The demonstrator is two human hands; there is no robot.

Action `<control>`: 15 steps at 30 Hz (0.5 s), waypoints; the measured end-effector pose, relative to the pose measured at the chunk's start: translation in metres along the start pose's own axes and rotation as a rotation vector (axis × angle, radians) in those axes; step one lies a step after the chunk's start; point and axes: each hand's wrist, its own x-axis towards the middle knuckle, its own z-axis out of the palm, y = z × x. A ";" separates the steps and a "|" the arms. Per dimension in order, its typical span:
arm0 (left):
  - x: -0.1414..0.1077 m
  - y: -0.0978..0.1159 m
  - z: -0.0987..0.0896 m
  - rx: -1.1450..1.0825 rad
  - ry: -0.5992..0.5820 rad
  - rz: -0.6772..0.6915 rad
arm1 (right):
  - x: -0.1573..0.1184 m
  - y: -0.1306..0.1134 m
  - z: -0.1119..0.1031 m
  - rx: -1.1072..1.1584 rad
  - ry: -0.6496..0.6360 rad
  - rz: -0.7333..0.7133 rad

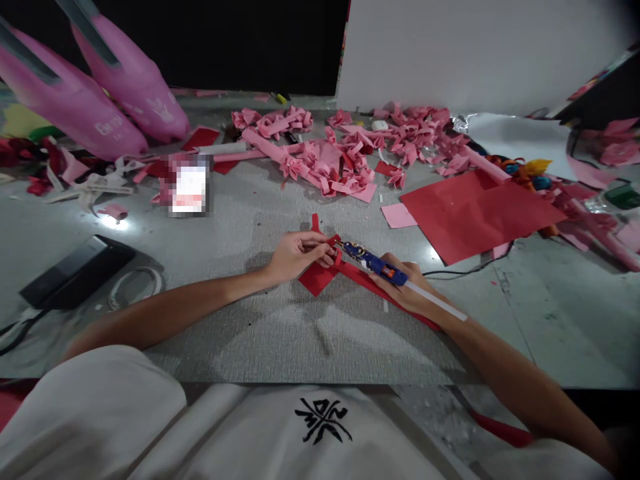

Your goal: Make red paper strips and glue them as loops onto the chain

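My left hand point(297, 255) pinches a piece of red paper point(316, 280) at the middle of the table. Folded red ends stick out above and below its fingers. In my right hand point(405, 290) is a dark blue hot glue gun point(373, 262), with a pale glue stick point(437, 300) coming out of its back end. The gun's nozzle points left and meets or nearly meets the red paper by my left fingertips; I cannot tell if they touch. A long red paper strip point(367, 280) runs from the left fingers beneath my right hand.
Pink folded paper pieces point(325, 160) are heaped along the back. A red paper sheet point(480, 213) lies at right, near a black cord point(465, 272). At left are a blurred lit phone point(190, 187), a black power bank point(77, 270), a coiled white cable point(135, 287) and pink bags point(115, 87).
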 end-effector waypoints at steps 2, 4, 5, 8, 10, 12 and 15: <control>0.000 0.000 0.000 0.015 0.000 -0.002 | 0.000 0.001 0.000 -0.003 0.002 0.002; 0.000 0.000 0.000 0.018 0.001 -0.004 | 0.000 0.001 0.000 -0.011 -0.009 0.020; 0.000 0.000 -0.001 0.016 0.001 -0.001 | -0.001 0.001 -0.001 -0.017 -0.014 0.025; 0.000 0.000 -0.001 0.021 0.003 0.007 | -0.001 0.001 -0.001 -0.033 -0.016 0.020; 0.000 0.000 -0.001 0.031 0.001 0.009 | -0.001 0.001 0.000 -0.040 -0.007 0.014; 0.000 0.001 0.000 0.030 -0.001 0.004 | -0.001 0.001 0.000 -0.045 0.002 0.011; 0.001 0.001 0.000 0.020 0.003 -0.007 | 0.000 0.002 0.000 -0.054 0.009 0.005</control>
